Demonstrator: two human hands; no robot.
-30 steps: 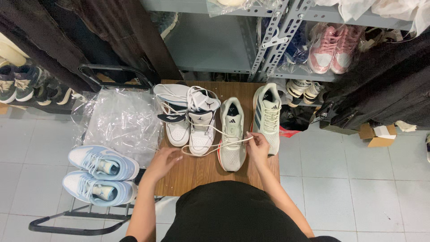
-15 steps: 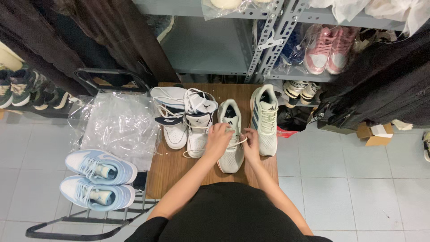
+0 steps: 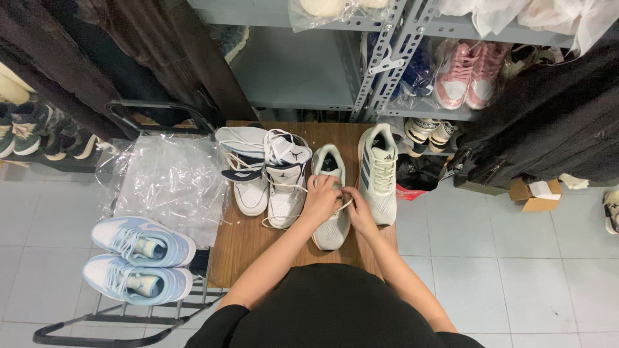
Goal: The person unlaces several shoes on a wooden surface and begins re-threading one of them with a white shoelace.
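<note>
Left hand (image 3: 320,201) and right hand (image 3: 358,206) meet over the middle of a pale running shoe (image 3: 331,193), fingers pinched closed on its white laces (image 3: 349,203); hands touch each other above the lace area. Shoe lies flat on the wooden worktop (image 3: 245,241), toe toward the person, heel toward the shelving.

Surroundings, largest first:
- Grey metal shelf unit (image 3: 387,58) behind the worktop, holding bagged pink shoes (image 3: 465,74).
- Dark garments (image 3: 548,129) hanging at right.
- Clear plastic sheet (image 3: 171,183) left of the worktop, overlapping its edge.
- Pair of light blue sneakers (image 3: 138,258) on a black rack at lower left.
- White high-top pair (image 3: 267,174) just left of the held shoe, laces loose.
- Matching pale running shoe (image 3: 378,171) just right of the held one, laced.
- Small cardboard box (image 3: 535,193) on the tiled floor, far right.
</note>
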